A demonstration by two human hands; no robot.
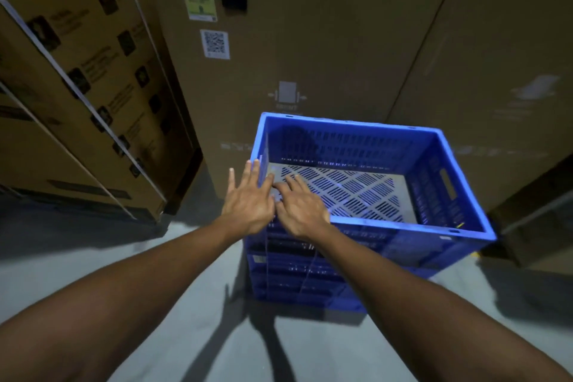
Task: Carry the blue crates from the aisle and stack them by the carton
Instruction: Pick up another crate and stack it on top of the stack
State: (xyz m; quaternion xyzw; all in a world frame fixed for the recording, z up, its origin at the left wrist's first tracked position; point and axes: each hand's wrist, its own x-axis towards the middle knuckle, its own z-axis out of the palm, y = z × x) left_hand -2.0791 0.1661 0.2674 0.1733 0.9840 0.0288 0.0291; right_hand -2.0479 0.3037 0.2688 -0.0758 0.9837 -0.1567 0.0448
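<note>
A blue slotted crate (446, 189) sits on top of a stack of blue crates (297, 276) on the floor, right in front of a tall brown carton (325, 49). The top crate is empty and its perforated bottom shows. Both my hands are at its near left corner. My left hand (248, 198) lies flat against the outside of the left wall, fingers spread. My right hand (300, 208) rests over the near rim with its fingers reaching inside. Neither hand is closed around the crate.
A strapped printed carton (80, 96) leans at the left, on a dark pallet. Another brown carton (502, 71) stands at the right with a lower box (533, 220) beside the crates. Grey concrete floor (186, 304) lies below my arms.
</note>
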